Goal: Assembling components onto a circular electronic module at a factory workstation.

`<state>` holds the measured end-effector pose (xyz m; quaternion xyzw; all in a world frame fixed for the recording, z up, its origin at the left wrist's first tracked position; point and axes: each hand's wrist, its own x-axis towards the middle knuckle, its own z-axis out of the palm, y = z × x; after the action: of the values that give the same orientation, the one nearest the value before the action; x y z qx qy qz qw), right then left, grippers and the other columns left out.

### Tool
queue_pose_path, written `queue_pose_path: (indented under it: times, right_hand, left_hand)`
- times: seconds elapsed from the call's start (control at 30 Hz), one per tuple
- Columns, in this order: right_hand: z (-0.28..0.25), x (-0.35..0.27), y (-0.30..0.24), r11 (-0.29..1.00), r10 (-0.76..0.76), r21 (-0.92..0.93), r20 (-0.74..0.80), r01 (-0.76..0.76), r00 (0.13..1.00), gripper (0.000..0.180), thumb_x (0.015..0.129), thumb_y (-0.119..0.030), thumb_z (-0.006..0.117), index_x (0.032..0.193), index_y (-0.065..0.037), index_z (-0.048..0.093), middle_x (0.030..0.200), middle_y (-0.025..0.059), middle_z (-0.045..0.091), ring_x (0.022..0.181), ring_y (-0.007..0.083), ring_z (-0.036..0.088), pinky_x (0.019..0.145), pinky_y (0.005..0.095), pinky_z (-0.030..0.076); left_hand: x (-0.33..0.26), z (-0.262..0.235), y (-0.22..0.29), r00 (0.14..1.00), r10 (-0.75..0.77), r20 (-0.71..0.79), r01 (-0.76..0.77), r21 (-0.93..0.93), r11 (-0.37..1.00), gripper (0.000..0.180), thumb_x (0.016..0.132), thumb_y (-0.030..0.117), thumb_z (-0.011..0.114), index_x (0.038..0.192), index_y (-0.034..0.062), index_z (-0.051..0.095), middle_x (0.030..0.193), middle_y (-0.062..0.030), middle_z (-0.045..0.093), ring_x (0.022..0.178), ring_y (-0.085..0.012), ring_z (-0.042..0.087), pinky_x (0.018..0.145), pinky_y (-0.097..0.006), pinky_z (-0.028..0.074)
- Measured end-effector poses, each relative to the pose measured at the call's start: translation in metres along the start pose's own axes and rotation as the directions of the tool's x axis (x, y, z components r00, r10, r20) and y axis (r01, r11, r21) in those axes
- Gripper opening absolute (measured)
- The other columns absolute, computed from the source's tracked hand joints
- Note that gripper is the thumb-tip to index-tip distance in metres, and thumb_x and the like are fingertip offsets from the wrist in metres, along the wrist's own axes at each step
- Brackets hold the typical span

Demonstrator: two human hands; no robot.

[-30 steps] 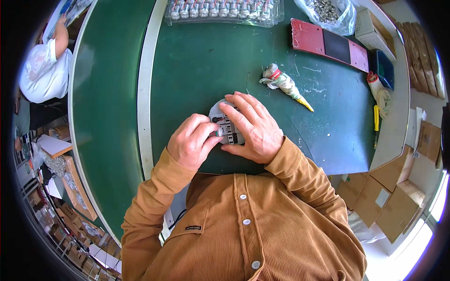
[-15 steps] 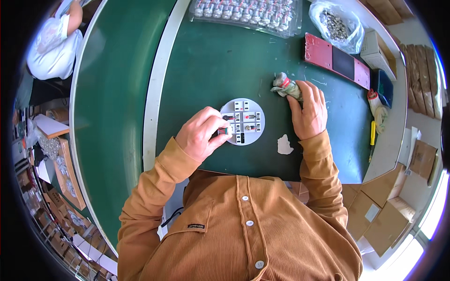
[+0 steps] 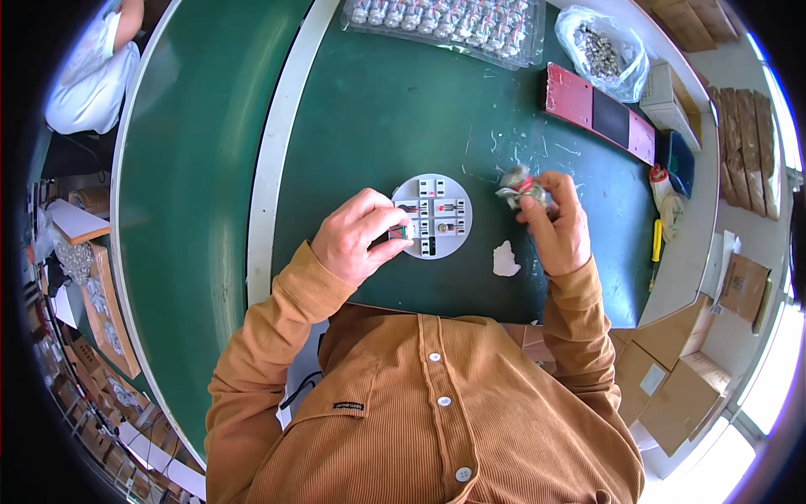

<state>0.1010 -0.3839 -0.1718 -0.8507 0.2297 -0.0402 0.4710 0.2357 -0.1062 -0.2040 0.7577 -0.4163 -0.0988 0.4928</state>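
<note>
A round light-grey plate [image 3: 461, 239] lies on the green table, bearing several small white blocks with black slots and some red and dark parts. At its left edge my left hand [image 3: 357, 238] is closed, thumb and fingertips pinching a small green-and-white piece [image 3: 408, 231] that is mostly covered by the fingers. To the right of the plate, my right hand [image 3: 557, 225] grips a small greyish bundle [image 3: 515, 186] in crumpled clear wrap with a red band round it. Its lower end is hidden behind the fingers. A torn white scrap [image 3: 505, 259] lies between plate and right forearm.
At the back stands a clear tray [image 3: 445, 38] of wrapped pieces, with a plastic bag of small metal parts [image 3: 601, 52] beside it. A red-and-black bar [image 3: 598, 113], a yellow-handled tool [image 3: 656, 242] and a red-and-white bottle [image 3: 660, 178] lie right. Another person [image 3: 92, 80] sits far left.
My right hand has turned and drawn the bundle slightly nearer, fingers now curled round it. My left hand stays at the plate's left edge.
</note>
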Motion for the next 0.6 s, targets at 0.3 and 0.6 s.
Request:
queue_pose_path:
  times: [0.3, 0.6]
  right_hand:
    - [0.041, -0.003, -0.122, 0.487, -0.392, -0.586, 0.516, 0.648, 0.761, 0.025, 0.085, -0.008, 0.072, 0.108, -0.004, 0.063, 0.094, 0.0098, 0.068, 0.066, 0.0214, 0.062, 0.06, 0.0318, 0.052]
    - [0.067, -0.001, -0.144, 0.163, -0.345, -0.665, 0.654, 0.729, 0.674, 0.013, 0.086, -0.009, 0.066, 0.097, -0.003, 0.061, 0.08, 0.006, 0.058, 0.063, 0.0179, 0.058, 0.055, 0.0298, 0.049]
  left_hand:
    - [-0.006, -0.003, -0.011, 1.0, 0.021, 0.022, -0.019, -0.049, 0.999, 0.03, 0.073, -0.003, 0.081, 0.098, 0.0049, 0.068, 0.093, -0.0046, 0.06, 0.071, -0.017, 0.053, 0.063, -0.028, 0.047]
    - [-0.008, 0.0, -0.008, 0.999, -0.044, -0.02, 0.041, -0.121, 0.992, 0.031, 0.071, -0.004, 0.08, 0.093, 0.0076, 0.061, 0.093, -0.0046, 0.057, 0.072, -0.0203, 0.053, 0.065, -0.032, 0.048]
